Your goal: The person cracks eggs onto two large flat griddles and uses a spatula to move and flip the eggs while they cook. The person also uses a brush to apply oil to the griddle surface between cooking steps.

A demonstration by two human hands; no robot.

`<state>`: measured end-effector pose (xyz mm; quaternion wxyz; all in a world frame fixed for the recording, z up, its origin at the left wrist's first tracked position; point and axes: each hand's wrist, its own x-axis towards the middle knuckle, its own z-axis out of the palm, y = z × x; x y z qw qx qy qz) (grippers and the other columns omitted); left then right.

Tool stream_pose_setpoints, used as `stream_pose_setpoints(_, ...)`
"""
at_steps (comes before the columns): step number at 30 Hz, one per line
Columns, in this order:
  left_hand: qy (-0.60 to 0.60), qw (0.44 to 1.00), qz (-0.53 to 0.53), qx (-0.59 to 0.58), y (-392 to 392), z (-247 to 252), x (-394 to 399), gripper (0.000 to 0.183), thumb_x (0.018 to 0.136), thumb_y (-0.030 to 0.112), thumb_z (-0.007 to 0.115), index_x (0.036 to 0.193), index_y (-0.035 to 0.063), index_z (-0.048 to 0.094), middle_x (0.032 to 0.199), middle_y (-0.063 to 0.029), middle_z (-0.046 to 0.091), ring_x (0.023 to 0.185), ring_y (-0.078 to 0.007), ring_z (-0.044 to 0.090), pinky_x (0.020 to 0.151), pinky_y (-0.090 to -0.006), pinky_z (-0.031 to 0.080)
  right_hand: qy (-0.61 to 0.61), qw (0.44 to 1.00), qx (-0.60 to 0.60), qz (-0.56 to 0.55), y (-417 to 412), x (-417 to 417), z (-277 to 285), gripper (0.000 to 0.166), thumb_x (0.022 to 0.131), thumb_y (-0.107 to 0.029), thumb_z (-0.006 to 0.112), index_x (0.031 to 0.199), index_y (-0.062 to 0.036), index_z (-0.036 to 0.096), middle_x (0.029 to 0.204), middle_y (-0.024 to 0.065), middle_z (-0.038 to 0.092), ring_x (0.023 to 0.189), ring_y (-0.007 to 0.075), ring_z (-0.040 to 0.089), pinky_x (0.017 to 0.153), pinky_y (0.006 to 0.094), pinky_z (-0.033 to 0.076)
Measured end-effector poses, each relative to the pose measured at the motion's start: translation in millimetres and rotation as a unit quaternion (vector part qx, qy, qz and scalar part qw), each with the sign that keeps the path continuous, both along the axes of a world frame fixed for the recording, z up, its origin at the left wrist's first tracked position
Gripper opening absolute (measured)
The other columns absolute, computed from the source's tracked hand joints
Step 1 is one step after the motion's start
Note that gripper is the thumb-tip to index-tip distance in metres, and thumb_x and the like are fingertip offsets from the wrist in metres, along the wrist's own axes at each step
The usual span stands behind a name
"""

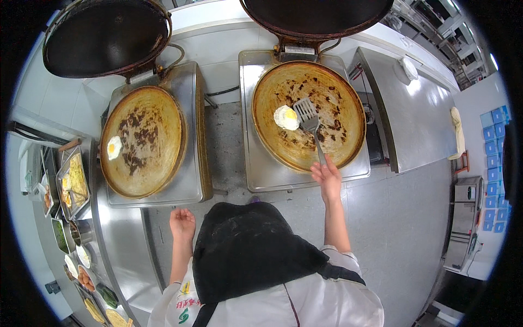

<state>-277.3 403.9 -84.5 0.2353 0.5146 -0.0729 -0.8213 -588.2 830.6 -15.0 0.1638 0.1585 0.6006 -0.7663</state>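
Observation:
My right hand (pixel 327 175) grips the handle of a slotted metal spatula (pixel 309 115). The spatula's blade lies beside a fried egg (pixel 285 118) on the right round griddle (pixel 273 88), touching or nearly touching its right edge. This egg is white with a yellow yolk patch at its upper right. A second fried egg (pixel 115 147), yolk up, lies near the left rim of the left round griddle (pixel 163 157). Just in front of that griddle's steel base, my left hand (pixel 182 223) hangs with loosely curled fingers and nothing visible in it.
Raised black lids (pixel 108 39) stand behind both griddles. At left, a steel counter (pixel 122 245) carries a tray (pixel 73 212) of cooked food, a bowl of brown eggs (pixel 86 278) and flatbreads (pixel 116 317). A steel table (pixel 412 118) stands right, holding a white bag (pixel 407 70).

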Motion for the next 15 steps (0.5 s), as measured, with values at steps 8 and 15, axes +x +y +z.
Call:
stream_pose_setpoints(8, -0.004, 1.000, 0.018, 0.006, 7, 13, 5, 0.009, 0.092, 0.012, 0.065, 0.085, 0.0088, 0.061, 0.077, -0.0026, 0.063, 0.077, -0.0183, 0.064, 0.072, -0.0310, 0.057, -0.162, 0.956, -0.226, -0.097, 8, -24, -53, 0.040, 0.105, -0.001, 0.047, 0.145, 0.0027, 0.048, 0.119, 0.0213, 0.068, 0.099, 0.0243, 0.073, 0.081, 0.0304, 0.066)
stream_pose_setpoints(15, -0.032, 0.999, 0.036, 0.005, 11, 12, 29, 0.009, 0.092, 0.012, 0.064, 0.085, 0.0091, 0.060, 0.078, -0.0028, 0.063, 0.078, -0.0184, 0.064, 0.071, -0.0311, 0.056, -0.107, 0.980, -0.158, -0.052, 45, -12, -23, 0.046, 0.103, -0.002, 0.051, 0.148, 0.0037, 0.045, 0.121, 0.0170, 0.067, 0.102, 0.0203, 0.071, 0.086, 0.0250, 0.064)
